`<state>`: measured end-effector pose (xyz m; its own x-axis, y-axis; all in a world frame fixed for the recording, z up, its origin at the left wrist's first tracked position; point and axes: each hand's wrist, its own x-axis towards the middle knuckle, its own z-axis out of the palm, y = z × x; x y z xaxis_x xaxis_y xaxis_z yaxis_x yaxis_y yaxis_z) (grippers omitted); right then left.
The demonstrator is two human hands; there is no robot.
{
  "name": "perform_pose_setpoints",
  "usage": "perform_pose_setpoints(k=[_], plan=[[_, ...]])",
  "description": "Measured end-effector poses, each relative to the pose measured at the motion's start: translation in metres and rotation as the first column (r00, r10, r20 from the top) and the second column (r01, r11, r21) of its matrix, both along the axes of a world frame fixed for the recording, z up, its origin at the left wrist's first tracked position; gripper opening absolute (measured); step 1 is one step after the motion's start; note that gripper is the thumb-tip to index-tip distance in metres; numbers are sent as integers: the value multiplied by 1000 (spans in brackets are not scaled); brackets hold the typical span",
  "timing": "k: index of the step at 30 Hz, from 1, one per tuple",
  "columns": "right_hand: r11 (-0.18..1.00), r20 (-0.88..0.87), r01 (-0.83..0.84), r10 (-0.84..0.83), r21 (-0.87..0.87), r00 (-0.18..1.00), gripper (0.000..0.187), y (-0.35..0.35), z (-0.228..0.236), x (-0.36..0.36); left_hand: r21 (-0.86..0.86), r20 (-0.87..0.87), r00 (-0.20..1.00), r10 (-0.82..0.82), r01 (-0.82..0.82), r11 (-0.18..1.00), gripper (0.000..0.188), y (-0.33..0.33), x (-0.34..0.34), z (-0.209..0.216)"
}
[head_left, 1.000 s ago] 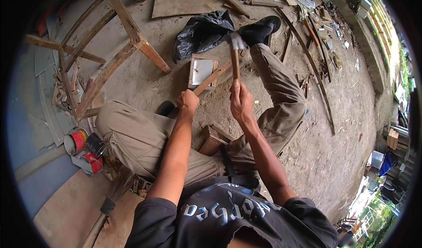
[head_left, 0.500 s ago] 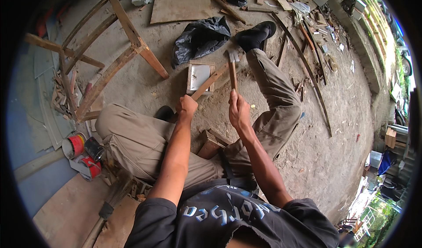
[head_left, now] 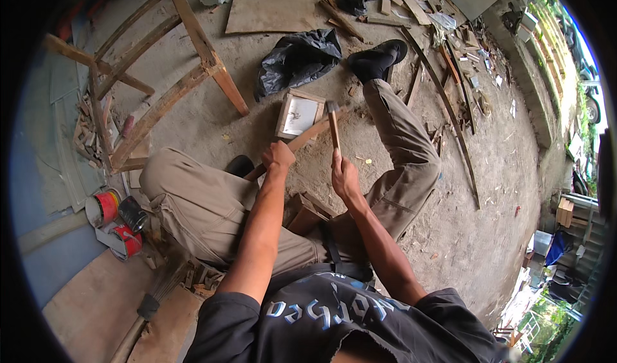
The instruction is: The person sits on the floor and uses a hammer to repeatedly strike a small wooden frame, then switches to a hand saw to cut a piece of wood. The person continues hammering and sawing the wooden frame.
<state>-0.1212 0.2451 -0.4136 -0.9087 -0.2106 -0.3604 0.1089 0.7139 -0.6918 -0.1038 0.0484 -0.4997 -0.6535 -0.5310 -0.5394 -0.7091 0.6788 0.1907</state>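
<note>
My left hand [head_left: 279,156] is wrapped round a curved wooden slat [head_left: 308,135], which slants up to the right. In my right hand [head_left: 346,176] is a hammer [head_left: 334,129], gripped by its wooden handle. The hammer's head lies over the slat's far part; whether the two touch, I cannot tell. Just behind the slat, a small wooden box frame [head_left: 283,115] with a pale, stained inside rests on the ground, partly covered by the slat. Between my legs stands a brown wooden block or box [head_left: 302,215].
A black plastic bag [head_left: 299,57] lies beyond the box. At left is a wooden frame [head_left: 160,115] with curved rails. Paint cans [head_left: 103,208] and a broom [head_left: 148,306] are near my left leg. Wood scraps [head_left: 411,6] and long strips [head_left: 443,99] litter the right side.
The hammer has come down toward me and slightly left, its head now over the slat. My left hand has shifted slightly right with the slat.
</note>
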Motion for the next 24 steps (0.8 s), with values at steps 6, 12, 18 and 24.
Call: perform_pose_setpoints(k=[6, 12, 18, 24], plan=[[922, -364, -81, -68, -380, 929, 43, -11, 70, -23, 25, -35, 996, 81, -80, 996, 23, -6, 2, 2], [984, -228, -18, -23, -175, 973, 44, -14, -1, -8, 82, -46, 994, 100, -96, 992, 28, -4, 1, 6], [971, -134, 67, -100, -229, 986, 55, -2, 6, -1, 72, -51, 996, 75, -71, 995, 27, -1, -3, 6], [845, -207, 11, -144, -535, 968, 43, -6, 38, -13, 73, -63, 991, 122, -117, 990, 27, -9, 0, -4]])
